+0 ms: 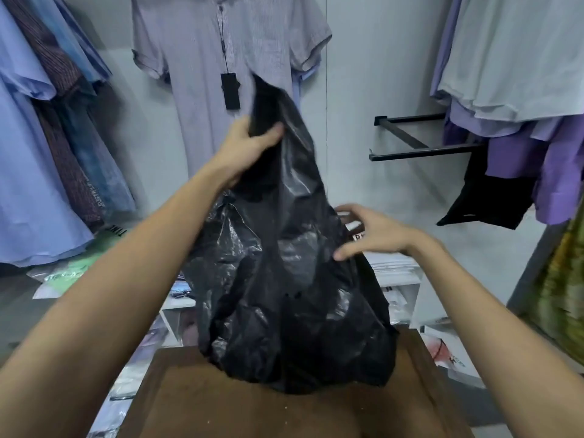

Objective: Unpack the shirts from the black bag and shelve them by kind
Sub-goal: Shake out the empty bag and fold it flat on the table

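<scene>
Head view: left hand (249, 147) grips gathered neck of crinkled black plastic bag (284, 279), holding it upright w/ base below on brown wooden table (196, 399); right hand (369, 235), fingers spread & relaxed, touches bag's side, prob steadying it; shirts inside not visible

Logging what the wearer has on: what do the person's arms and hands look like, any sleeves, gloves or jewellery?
Both forearms are bare as far as the frame shows, with no sleeves in view. The left hand and right hand wear no gloves, and no rings, watch or bracelet are visible.
</scene>
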